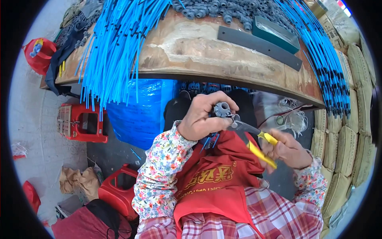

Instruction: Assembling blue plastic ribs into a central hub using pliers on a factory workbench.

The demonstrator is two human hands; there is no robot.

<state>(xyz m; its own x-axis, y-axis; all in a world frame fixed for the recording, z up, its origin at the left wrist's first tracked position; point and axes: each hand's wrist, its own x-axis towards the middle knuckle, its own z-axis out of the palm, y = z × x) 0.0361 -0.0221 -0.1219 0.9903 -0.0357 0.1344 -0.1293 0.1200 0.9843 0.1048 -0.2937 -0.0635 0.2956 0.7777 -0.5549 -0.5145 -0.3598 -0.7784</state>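
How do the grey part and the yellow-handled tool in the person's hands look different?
The grey part is stubby and round, while the yellow-handled tool is long and slim.
The grey part is one dull colour with an opening facing up; the yellow-handled tool has two bright handles, spread apart.
The left hand holds the grey part; the right hand holds the tool.
Both are off the table.

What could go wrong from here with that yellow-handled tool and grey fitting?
The yellow-handled tool in the right hand reaches close to the fingers of the left hand, so a slip might pinch them. The grey fitting is held clear of the table and could drop if the grip loosens. The blue strands overhang the table's edge, so a bump may knock some off.
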